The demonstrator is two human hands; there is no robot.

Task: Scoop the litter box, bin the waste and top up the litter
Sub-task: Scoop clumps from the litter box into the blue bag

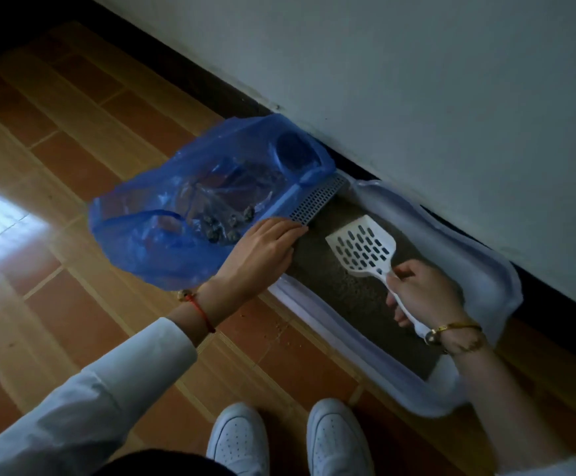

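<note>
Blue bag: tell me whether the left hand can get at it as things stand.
Probably yes. The left hand lies open at the litter box end, right against the blue bag, with nothing between them. The right hand holds the scoop clear, over the litter.

- Near end of the scoop (362,250) handle hidden inside the curled fingers of the right hand (424,292).
- Part of the litter (327,269) surface covered by the scoop blade and both hands; a near corner of the litter box (485,266) rim behind the right forearm.
- Clumps (226,228) inside the blue bag (163,214) seen only through crumpled film, too blurred to count.
- Round dark shape (293,149) under the bag's far corner, not identifiable.
- Left hand (262,250) resting over the bag's edge and the perforated strip (317,201), so the join there concealed.
- Shoes (290,441) cut off by the bottom edge; left sleeve (91,400) cut off at the left and bottom edges.
</note>
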